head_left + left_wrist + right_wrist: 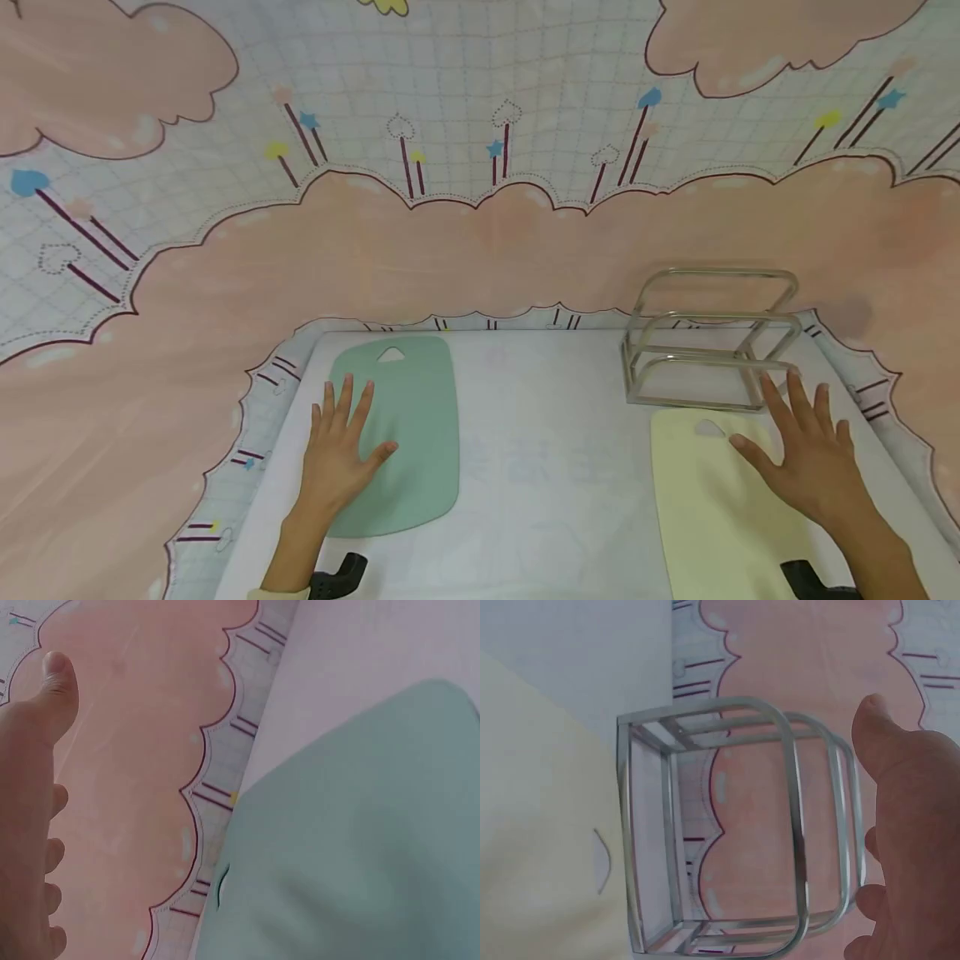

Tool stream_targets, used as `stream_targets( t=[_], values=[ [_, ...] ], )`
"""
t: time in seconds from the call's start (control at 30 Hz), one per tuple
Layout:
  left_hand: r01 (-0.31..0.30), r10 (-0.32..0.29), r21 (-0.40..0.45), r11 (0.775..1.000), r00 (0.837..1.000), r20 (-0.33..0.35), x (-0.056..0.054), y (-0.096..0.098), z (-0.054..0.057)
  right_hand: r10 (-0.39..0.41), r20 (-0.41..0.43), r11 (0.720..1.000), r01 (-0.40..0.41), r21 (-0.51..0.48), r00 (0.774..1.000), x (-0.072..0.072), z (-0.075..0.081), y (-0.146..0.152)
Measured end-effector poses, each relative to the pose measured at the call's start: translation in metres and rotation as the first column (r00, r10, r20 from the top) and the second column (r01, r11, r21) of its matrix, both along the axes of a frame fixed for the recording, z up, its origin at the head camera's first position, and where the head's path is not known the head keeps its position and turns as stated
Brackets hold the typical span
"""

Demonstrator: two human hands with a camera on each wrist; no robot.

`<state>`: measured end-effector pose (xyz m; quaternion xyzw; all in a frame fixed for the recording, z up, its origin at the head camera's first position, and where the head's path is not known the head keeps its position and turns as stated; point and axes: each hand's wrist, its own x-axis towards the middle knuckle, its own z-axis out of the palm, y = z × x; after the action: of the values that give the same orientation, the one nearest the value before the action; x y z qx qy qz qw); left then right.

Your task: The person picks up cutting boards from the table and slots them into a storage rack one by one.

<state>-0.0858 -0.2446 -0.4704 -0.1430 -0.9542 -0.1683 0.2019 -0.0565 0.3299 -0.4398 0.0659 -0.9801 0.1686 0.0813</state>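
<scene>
Left hand (337, 462) and right hand (817, 462) raised, fingers spread, holding nothing | green board (416, 442) lies flat on table (555, 467), left; yellow board (697, 517) right, close by rack (720, 316) | boards likely light, stiffish, smooth: pinch edge or slot (391, 356); rack likely light, rigid: take a hoop (798, 825)
</scene>
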Motion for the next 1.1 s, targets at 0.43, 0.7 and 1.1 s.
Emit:
stream_targets(
  t=[0.43, 0.7, 1.1],
  values=[
    [0.082, -0.082, 0.128, 0.988, 0.997, -0.002, -0.007, 0.060, 0.000, -0.034, 0.072, 0.970, 0.051, -0.237, 0.997, 0.002, -0.022, 0.012],
    [0.163, -0.171, 0.263, 0.951, 0.985, 0.009, -0.007, 0.102, 0.000, -0.085, 0.055, 0.889, 0.101, -0.447, 0.995, -0.007, -0.028, 0.015],
    [0.283, -0.317, 0.331, 0.900, 0.947, 0.054, -0.010, 0.142, 0.011, -0.237, 0.052, 0.791, 0.223, -0.569, 0.970, -0.042, -0.025, 0.004]
  ],
)
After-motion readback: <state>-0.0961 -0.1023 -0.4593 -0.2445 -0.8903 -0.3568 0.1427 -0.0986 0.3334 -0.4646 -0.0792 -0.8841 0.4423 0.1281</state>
